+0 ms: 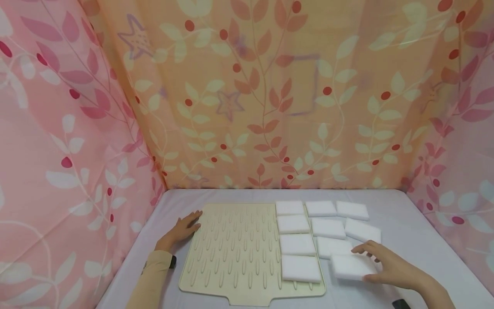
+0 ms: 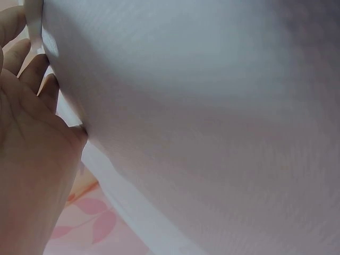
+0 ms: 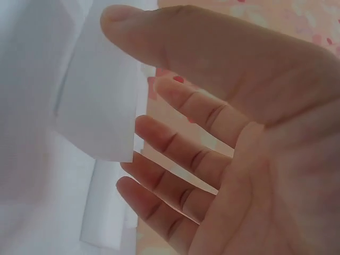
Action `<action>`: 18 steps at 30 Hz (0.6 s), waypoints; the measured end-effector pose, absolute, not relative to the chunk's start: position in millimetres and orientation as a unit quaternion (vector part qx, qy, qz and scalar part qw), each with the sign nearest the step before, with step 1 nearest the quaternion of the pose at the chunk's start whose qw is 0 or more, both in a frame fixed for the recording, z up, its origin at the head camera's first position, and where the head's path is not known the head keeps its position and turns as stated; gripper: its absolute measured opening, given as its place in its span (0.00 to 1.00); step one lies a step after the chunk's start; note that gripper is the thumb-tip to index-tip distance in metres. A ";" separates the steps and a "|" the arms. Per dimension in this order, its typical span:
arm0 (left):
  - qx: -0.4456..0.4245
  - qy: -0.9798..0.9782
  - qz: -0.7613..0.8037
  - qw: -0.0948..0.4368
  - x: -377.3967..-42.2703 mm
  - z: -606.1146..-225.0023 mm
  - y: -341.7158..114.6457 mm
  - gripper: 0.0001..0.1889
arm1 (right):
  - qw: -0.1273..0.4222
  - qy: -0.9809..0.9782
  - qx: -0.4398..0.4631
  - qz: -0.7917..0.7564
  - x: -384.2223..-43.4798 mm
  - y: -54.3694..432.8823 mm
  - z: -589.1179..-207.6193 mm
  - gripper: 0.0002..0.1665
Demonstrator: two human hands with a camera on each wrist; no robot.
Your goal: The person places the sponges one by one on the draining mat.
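My right hand [image 1: 391, 266] holds a white sponge block [image 1: 351, 267] at the front right, with the thumb at its near side and the fingers at its far side. In the right wrist view the thumb [image 3: 125, 24] overlaps the block [image 3: 103, 90], and the fingertips are by its edge. A cream ridged mat [image 1: 235, 244] lies on the table. Four of its right-hand spots bear white blocks in a column, the nearest being a sponge [image 1: 301, 268]. My left hand [image 1: 183, 229] rests at the mat's left edge, fingers extended; its wrist view shows the palm [image 2: 32, 138].
Several more white sponges [image 1: 328, 227] lie right of the mat in loose rows. A white cloth covers the table [image 1: 401, 223]. Floral curtains [image 1: 262, 94] enclose the back and both sides.
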State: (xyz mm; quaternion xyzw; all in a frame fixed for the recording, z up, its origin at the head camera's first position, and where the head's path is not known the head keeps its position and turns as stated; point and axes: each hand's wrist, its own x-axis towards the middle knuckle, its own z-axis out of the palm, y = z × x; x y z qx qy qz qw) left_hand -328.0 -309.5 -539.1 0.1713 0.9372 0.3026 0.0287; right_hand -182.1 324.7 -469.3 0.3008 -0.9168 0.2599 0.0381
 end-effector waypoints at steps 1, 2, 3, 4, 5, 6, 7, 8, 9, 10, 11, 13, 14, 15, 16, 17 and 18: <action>0.171 0.938 0.302 0.028 -328.2 -538.8 -309.9 0.30 | 0.046 -0.915 0.304 0.261 -182.6 323.7 -467.9 0.32; 0.172 0.937 0.302 0.027 -328.2 -538.4 -310.1 0.30 | 0.051 -0.914 0.306 0.261 -183.3 322.4 -466.5 0.32; 0.172 0.937 0.302 0.027 -328.2 -538.2 -310.2 0.30 | 0.057 -0.914 0.307 0.260 -184.2 320.9 -465.1 0.31; 0.172 0.937 0.303 0.026 -328.2 -538.0 -310.2 0.30 | 0.061 -0.914 0.307 0.259 -185.2 319.1 -463.9 0.31; 0.171 0.937 0.303 0.025 -328.2 -537.9 -310.3 0.30 | 0.064 -0.914 0.306 0.258 -186.3 317.1 -462.7 0.30; 0.172 0.937 0.305 0.025 -328.0 -537.9 -310.2 0.30 | 0.062 -0.916 0.302 0.255 -187.5 315.3 -461.4 0.30; 0.172 0.936 0.306 0.026 -327.8 -538.1 -310.3 0.30 | 0.061 -0.918 0.299 0.252 -188.7 313.3 -460.3 0.30; 0.173 0.935 0.308 0.026 -327.5 -538.2 -310.2 0.29 | 0.058 -0.920 0.296 0.249 -190.0 311.5 -459.2 0.30; 0.172 0.935 0.308 0.027 -327.2 -538.4 -310.0 0.30 | 0.056 -0.922 0.293 0.248 -191.3 309.6 -458.1 0.30; 0.172 0.935 0.308 0.028 -327.1 -538.6 -310.0 0.30 | 0.056 -0.922 0.291 0.248 -192.7 307.8 -457.3 0.30; 0.171 0.936 0.307 0.030 -326.9 -539.0 -309.8 0.30 | 0.057 -0.923 0.290 0.248 -194.2 306.1 -456.7 0.30; 0.171 0.936 0.307 0.033 -326.5 -539.2 -309.5 0.30 | 0.060 -0.920 0.297 0.248 -197.4 303.1 -456.1 0.30; 0.170 0.936 0.307 0.035 -326.4 -539.1 -309.3 0.30 | 0.063 -0.917 0.302 0.251 -199.0 301.8 -455.9 0.30; 0.168 0.936 0.306 0.036 -326.2 -538.7 -309.1 0.30 | 0.065 -0.915 0.307 0.255 -200.8 300.2 -455.8 0.30; 0.169 0.936 0.308 0.036 -326.0 -538.3 -308.9 0.30 | 0.067 -0.912 0.312 0.257 -202.8 298.6 -455.9 0.30; 0.167 0.936 0.309 0.037 -325.9 -537.8 -308.7 0.30 | 0.069 -0.910 0.317 0.259 -204.5 297.0 -455.7 0.30; 0.167 0.936 0.309 0.037 -325.7 -537.1 -308.6 0.30 | 0.069 -0.908 0.321 0.262 -206.4 295.4 -455.3 0.30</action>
